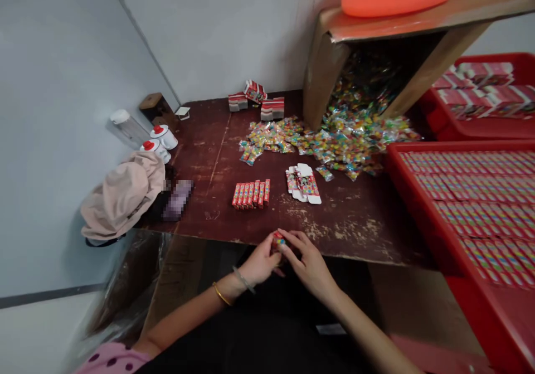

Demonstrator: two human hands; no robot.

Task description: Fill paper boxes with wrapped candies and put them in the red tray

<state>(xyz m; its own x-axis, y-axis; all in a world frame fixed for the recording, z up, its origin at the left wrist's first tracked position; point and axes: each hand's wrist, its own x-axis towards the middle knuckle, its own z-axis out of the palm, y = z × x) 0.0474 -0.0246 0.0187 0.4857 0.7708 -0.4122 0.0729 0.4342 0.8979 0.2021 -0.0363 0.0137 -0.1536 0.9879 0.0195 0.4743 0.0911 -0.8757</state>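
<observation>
While closed boxes [251,193] line up at 11 o'clock and along the red tray [418,209] at 3, I judge flat cartons [304,182] and loose packets [351,142] at 1 o'clock outstanding. Left hand [261,260] and right hand [310,263], fingers curled, grip one apparent small box [278,242] at clock centre, by the table's [209,165] near edge.

Scuffed dark-red table [211,195]: row of small boxes [251,194], flat cartons [303,183], heaped colourful packets [334,146], cardboard box [318,73].
</observation>
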